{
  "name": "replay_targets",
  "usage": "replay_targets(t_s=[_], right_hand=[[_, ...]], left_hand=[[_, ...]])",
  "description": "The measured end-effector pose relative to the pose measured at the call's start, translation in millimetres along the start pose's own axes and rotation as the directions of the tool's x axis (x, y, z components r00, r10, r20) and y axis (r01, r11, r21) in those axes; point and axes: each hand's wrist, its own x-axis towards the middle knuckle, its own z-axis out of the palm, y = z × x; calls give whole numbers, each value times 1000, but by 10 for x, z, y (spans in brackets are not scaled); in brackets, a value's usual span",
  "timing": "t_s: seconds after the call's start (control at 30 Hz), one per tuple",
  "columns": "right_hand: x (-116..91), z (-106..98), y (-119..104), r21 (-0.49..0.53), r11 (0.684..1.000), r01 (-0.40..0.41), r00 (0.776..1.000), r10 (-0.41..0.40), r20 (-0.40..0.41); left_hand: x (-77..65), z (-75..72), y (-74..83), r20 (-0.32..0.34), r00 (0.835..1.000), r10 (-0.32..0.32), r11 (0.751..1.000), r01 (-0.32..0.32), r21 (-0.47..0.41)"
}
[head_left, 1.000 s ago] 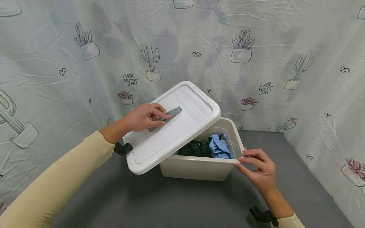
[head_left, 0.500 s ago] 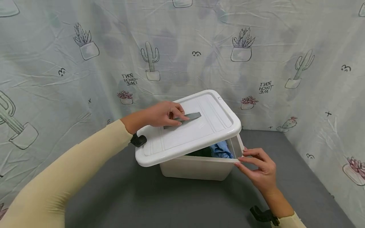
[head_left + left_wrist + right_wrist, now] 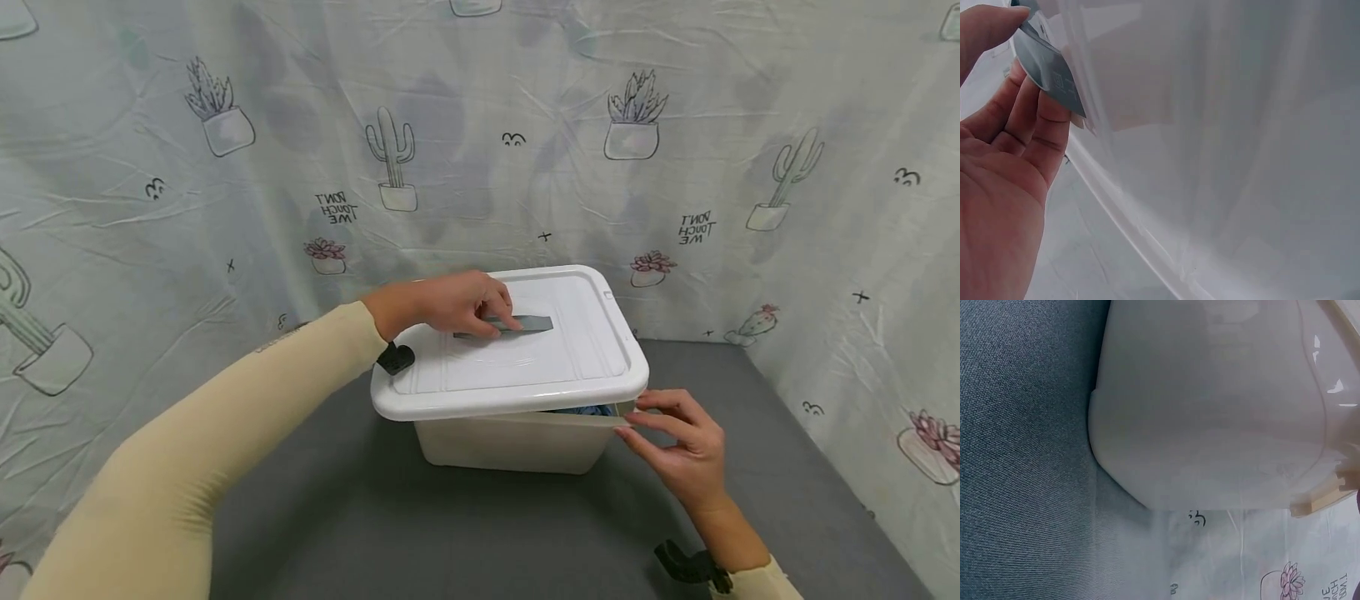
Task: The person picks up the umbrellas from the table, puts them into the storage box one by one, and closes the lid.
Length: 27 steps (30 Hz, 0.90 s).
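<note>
In the head view my left hand pinches the grey strap handle on top of a white plastic lid. The lid covers most of a whitish storage box and tilts slightly, with a gap along its front right. Through that gap shows a bit of blue cloth; the rest of the contents is hidden. My right hand pinches the box's rim at the front right corner. Up close in the left wrist view, thumb and fingers hold the grey handle. The right wrist view shows the box's side wall.
The box stands on a grey cloth-covered table. Behind and at both sides hangs a pale curtain printed with potted plants. A black wrist mount sits on the right wrist.
My left hand has carried the lid right and down, levelling it from a steep tilt over the box. The dark green and blue items inside have become mostly covered. My right hand stays put.
</note>
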Motion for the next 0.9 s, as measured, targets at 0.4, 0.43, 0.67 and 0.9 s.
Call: replay_targets(t_s=[0.4,0.43,0.67,0.9], right_hand=[[-61,1,67,167,985,36,997,-23,-77],[-64,3,66,171,985,33,996,-19,-83],[-78,-15,42,197,980,-6,986,39,-164],[-36,-14,23,111,994,-25,991,39,-125]], left_hand=[[221,97,-42,67,998,-3,1000,1,28],[238,108,-49,71,997,1,1000,-3,29],[334,155,-62,84,996,18,999,-23,50],[381,224,-58,107,994,-2,1000,-2,31]])
